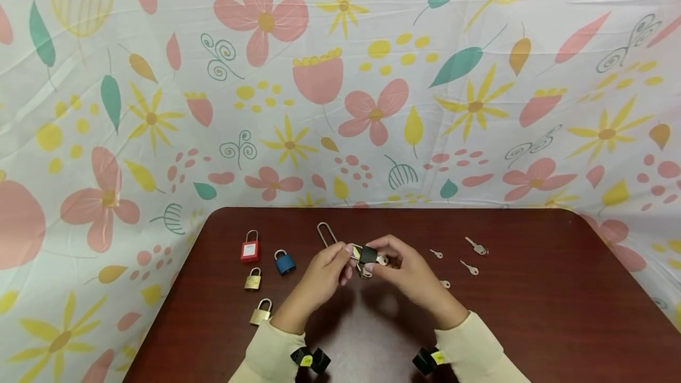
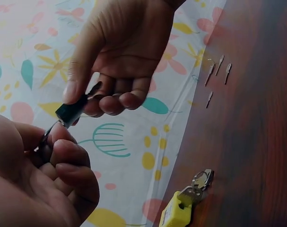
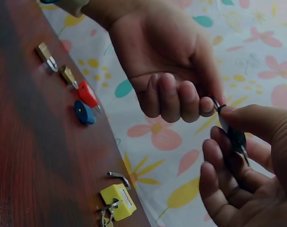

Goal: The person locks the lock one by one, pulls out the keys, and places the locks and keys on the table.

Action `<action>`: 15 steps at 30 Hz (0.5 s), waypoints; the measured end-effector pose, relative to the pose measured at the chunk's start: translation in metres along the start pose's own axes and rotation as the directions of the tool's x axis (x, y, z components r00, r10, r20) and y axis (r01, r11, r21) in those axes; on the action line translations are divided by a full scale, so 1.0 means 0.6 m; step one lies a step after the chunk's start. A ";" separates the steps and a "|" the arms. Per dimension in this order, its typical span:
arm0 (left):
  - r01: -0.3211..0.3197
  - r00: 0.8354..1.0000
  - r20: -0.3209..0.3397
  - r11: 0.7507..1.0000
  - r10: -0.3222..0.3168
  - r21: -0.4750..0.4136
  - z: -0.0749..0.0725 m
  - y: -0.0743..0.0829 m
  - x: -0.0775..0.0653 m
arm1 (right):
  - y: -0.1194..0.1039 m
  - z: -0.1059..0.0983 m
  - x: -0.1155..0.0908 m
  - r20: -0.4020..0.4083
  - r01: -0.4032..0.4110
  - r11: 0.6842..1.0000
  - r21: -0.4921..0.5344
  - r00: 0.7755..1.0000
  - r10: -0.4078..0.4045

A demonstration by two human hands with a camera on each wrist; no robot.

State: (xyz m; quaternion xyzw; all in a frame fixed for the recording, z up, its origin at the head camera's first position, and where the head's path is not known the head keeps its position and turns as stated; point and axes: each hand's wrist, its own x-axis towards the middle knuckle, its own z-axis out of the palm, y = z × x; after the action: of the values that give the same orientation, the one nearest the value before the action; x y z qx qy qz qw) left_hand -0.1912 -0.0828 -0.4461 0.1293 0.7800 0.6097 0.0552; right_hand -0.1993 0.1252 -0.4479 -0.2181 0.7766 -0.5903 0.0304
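Near the middle of the head view the two hands come together on one small thing: the left hand (image 1: 321,268) pinches the shackle end of a black padlock (image 1: 368,254), while the right hand (image 1: 407,266) grips its body between thumb and fingers, a silver key (image 1: 382,259) jutting from the body on that side. The padlock should handle as a light but dense little piece, stiff all through and hard to damage; its smooth faces may slip under a fingertip, so the broad sides of the body seem the sure hold, with the shackle for the other hand and the key's flat bow for turning. Fingers cover much of the shackle, and whether it is latched or free I cannot tell; the key's blade is also out of sight. Just beyond, a yellow padlock (image 3: 118,201) with keys at its end sits at the bottom of the right wrist view, while in the head view the hands mostly hide it. Farther out, red (image 1: 250,252), blue (image 1: 285,263) and two brass padlocks (image 1: 252,281) lie left of centre, the lower brass one partly covered by a sleeve (image 1: 273,347). Right of centre are loose keys (image 1: 480,249), one cut off by the right hand, their teeth too small to read.
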 end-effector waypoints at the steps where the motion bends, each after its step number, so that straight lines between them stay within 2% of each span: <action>1: 0.001 1.000 -0.004 1.000 -0.001 0.008 0.001 -0.001 -0.001 | -0.001 0.001 -0.001 -0.012 0.010 1.000 -0.025 1.000 -0.011; 5: 0.016 1.000 -0.026 1.000 -0.015 0.020 0.006 -0.001 -0.003 | -0.005 0.005 -0.003 -0.042 0.046 0.994 -0.101 0.998 -0.050; 15: 0.026 0.998 -0.060 0.998 -0.023 0.061 0.017 0.000 -0.005 | -0.008 0.016 -0.007 -0.094 0.096 0.980 -0.174 0.989 -0.113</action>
State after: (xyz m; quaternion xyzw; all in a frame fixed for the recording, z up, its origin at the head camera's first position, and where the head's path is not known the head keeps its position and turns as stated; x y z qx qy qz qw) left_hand -0.1859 -0.0738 -0.4486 0.1032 0.8012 0.5884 0.0355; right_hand -0.1909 0.1170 -0.4475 -0.2295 0.8120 -0.5334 -0.0595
